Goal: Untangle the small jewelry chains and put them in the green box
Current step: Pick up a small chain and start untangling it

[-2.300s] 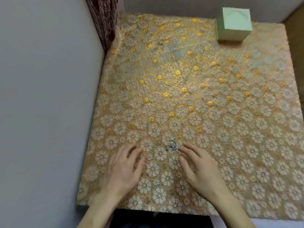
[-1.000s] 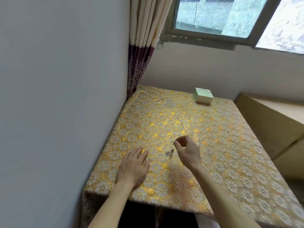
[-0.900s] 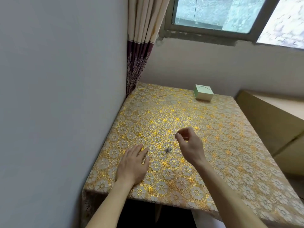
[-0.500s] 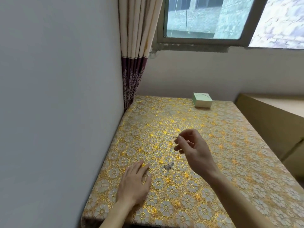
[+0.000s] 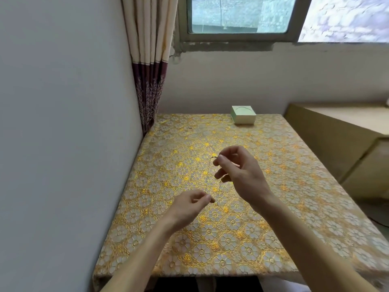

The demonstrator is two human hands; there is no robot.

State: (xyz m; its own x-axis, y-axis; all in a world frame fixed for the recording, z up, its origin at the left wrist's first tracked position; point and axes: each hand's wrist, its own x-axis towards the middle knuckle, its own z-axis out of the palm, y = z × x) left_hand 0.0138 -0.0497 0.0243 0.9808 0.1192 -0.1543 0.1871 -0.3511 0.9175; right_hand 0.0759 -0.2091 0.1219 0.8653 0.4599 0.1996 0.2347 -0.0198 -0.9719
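My right hand (image 5: pixel 240 173) is raised above the table and pinches the top end of the thin jewelry chains (image 5: pixel 212 157) between thumb and forefinger. The fine strands hang down and to the left towards my left hand (image 5: pixel 188 206), whose fingertips are pinched together at their lower end, just above the cloth. The strands are very thin and hard to follow between the hands. The green box (image 5: pixel 243 118) stands with its lid on at the far edge of the table, well beyond both hands.
The table wears a gold floral cloth (image 5: pixel 273 218). A grey wall (image 5: pixel 63 144) runs along its left side, with a curtain (image 5: pixel 149 81) in the far corner. A wooden cabinet (image 5: pixel 341 140) stands close on the right.
My right hand has lifted the chains off the cloth. My left hand, flat on the table before, has risen and pinched the lower end. The view tilted up.
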